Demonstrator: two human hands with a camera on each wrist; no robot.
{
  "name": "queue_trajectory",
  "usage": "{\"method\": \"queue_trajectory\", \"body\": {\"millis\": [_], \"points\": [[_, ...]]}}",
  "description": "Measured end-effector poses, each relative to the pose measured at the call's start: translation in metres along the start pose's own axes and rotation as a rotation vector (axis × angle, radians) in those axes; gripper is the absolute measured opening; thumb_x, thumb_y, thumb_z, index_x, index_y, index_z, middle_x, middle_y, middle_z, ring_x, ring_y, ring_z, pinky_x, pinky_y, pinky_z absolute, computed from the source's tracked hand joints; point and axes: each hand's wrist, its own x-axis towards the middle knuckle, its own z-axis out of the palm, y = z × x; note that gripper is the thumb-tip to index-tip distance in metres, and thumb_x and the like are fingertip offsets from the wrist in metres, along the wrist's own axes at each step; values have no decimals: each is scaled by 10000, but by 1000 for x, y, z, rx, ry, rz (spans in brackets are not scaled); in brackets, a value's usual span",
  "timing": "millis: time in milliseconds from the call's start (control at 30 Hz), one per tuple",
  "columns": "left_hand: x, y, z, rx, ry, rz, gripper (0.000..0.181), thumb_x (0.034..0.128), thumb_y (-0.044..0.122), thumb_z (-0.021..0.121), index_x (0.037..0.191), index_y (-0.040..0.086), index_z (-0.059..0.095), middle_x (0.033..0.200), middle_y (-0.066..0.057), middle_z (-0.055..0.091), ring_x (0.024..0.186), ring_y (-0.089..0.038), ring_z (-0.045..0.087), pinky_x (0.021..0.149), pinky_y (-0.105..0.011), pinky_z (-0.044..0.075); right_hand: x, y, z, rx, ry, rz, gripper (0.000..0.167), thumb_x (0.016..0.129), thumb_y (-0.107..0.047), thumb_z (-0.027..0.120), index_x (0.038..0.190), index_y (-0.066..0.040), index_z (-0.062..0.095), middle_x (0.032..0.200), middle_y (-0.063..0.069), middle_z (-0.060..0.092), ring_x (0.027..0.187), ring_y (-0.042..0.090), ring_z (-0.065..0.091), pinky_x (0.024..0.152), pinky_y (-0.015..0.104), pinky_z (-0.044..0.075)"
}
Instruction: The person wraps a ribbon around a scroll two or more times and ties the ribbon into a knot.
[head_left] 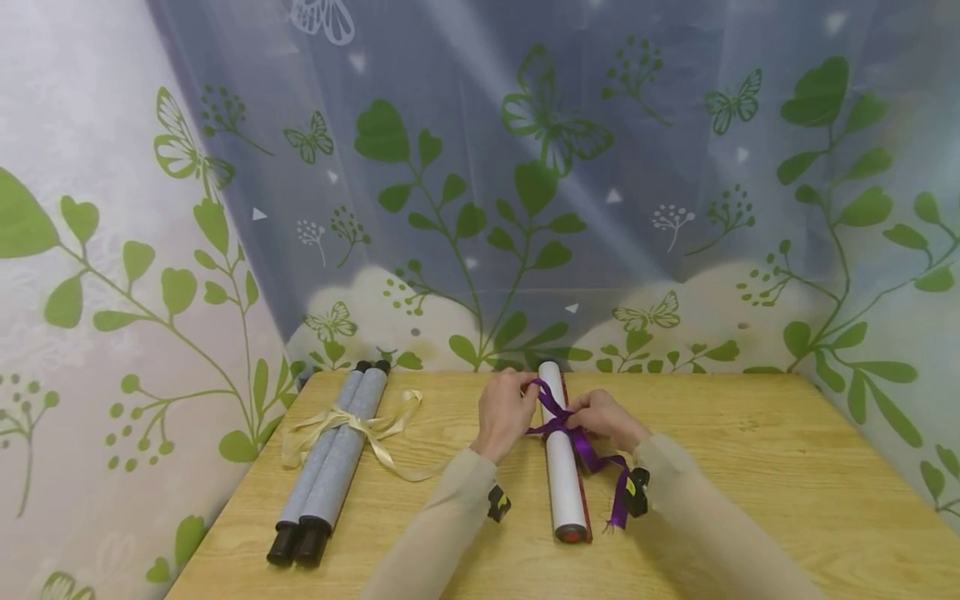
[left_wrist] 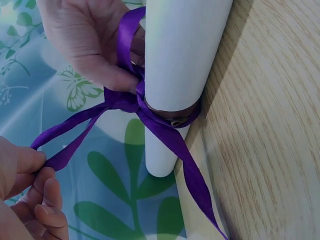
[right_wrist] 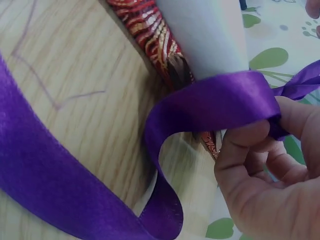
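A white rolled scroll [head_left: 564, 471] with a red patterned edge [right_wrist: 150, 30] lies on the table, and a purple ribbon [head_left: 588, 457] circles its middle. My left hand [head_left: 506, 412], on the scroll's left side, pinches a loop of the ribbon between thumb and finger. In the left wrist view that loop stretches from the left fingertips [left_wrist: 44, 162] to the knot [left_wrist: 122, 101]. My right hand [head_left: 609, 419] pinches the ribbon close to the knot; the right wrist view shows its thumb and finger [right_wrist: 250, 134] on it. A loose ribbon tail hangs toward the right wrist.
Two grey rolled scrolls [head_left: 348, 467] with dark end knobs lie side by side at the left, bound by a cream ribbon [head_left: 382, 427]. The wooden table [head_left: 750, 500] ends at a curtain [head_left: 465, 167] printed with leaves and butterflies.
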Motion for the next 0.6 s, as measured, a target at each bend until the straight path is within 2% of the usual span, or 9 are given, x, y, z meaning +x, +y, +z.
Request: {"method": "queue_trajectory", "body": {"millis": [200,367,600], "points": [[0,0,0,-9,6,13,158,899,156,656,964,127,797,790,0,692,652,-105,588,520,-198,400,2,1,2,22,-6,38,94,822,40,614,914,44,635,827,66,595,725,161,538,615,259,489],[0,0,-1,-8,4,9,160,900,155,658,974,124,796,790,-2,691,640,-95,579,510,-190,391,2,2,-1,21,-4,33,100,820,30,600,906,39,650,793,49,588,709,162,527,611,271,489],[0,0,0,-5,16,12,158,892,147,663,973,119,795,787,-2,692,643,-99,583,512,-189,393,2,2,-5,-31,29,-4,131,794,-22,582,764,31,699,712,4,595,614,126,466,558,245,392]]}}
